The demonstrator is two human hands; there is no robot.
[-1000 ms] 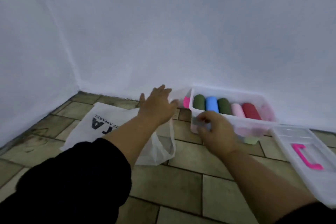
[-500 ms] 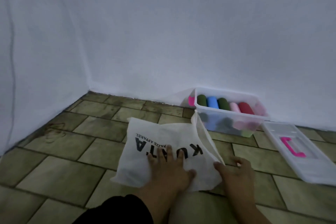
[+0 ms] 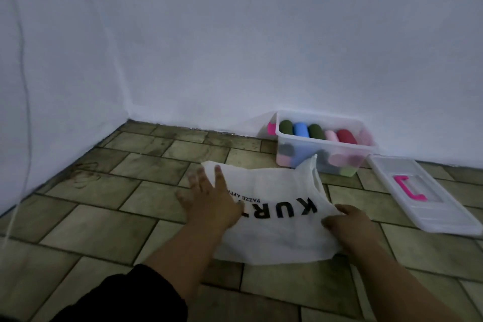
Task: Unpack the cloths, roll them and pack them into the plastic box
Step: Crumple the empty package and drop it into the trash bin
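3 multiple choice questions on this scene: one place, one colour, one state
1. Relative to the clear plastic box, the clear lid with a pink handle lies:
A. on top
B. on the floor to its right
C. inside

2. The rolled cloth between the two dark green rolls is:
A. blue
B. yellow
C. white

3. The left hand is:
A. flat on the white bag with black lettering
B. gripping a roll
C. raised

B, the lid rests on the floor beside the box; A, blue shows between the greens; A, straight fingers press the bag.

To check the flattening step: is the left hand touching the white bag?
Touching. The head view shows the left hand lying flat on the white bag.
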